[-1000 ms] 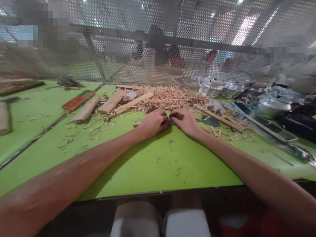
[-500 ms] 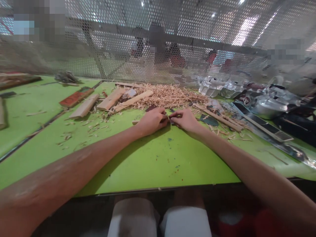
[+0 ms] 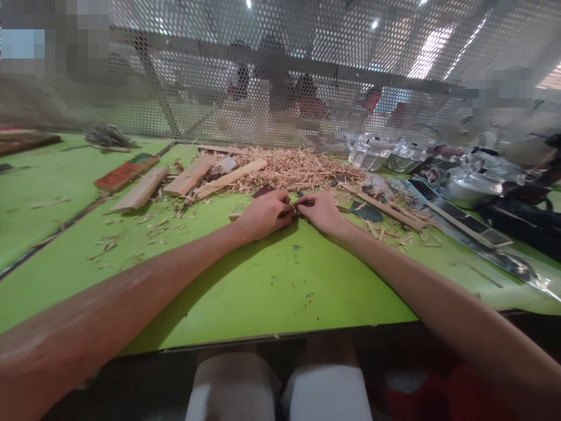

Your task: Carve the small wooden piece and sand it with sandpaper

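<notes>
Only the viewpoint has shifted slightly. Left hand (image 3: 264, 214) and right hand (image 3: 322, 213) curl close together; what each grip pinches, I cannot tell. Stick (image 3: 235, 217) protrudes beneath the left; steady bracing should help.

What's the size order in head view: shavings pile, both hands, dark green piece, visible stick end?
1. Shavings pile
2. Left hand and right hand: too alike to rank
3. Dark green piece
4. Visible stick end

No readable text, label, brand, number or sign anywhere in view
</notes>
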{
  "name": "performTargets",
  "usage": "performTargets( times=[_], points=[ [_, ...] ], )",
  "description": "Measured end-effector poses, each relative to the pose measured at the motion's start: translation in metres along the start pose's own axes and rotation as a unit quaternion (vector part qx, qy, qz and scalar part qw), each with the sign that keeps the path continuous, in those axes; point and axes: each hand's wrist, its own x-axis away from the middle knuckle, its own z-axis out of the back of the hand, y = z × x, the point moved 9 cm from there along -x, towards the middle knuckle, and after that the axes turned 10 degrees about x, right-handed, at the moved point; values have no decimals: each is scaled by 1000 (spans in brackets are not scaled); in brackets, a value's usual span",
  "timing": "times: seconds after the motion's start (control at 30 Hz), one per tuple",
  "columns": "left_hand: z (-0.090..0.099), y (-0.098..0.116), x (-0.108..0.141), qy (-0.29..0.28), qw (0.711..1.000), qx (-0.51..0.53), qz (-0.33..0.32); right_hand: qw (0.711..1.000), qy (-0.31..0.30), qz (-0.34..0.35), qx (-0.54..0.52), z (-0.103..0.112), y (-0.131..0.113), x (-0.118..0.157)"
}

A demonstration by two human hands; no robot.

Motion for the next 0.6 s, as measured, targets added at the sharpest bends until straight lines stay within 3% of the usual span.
performTargets(
  times=[0.17,0.47,0.6],
  points=[
    [1,-1,0,-4,1000,-4,13,998,-56,-5,-27,-5,-5,9],
    [2,0,2,-5,1000,10,4,1000,16,-2,-17,-4,3,-1],
    [1,0,4,-3,1000,12,7,999,14,26,19,-8,4,-4]
  ],
)
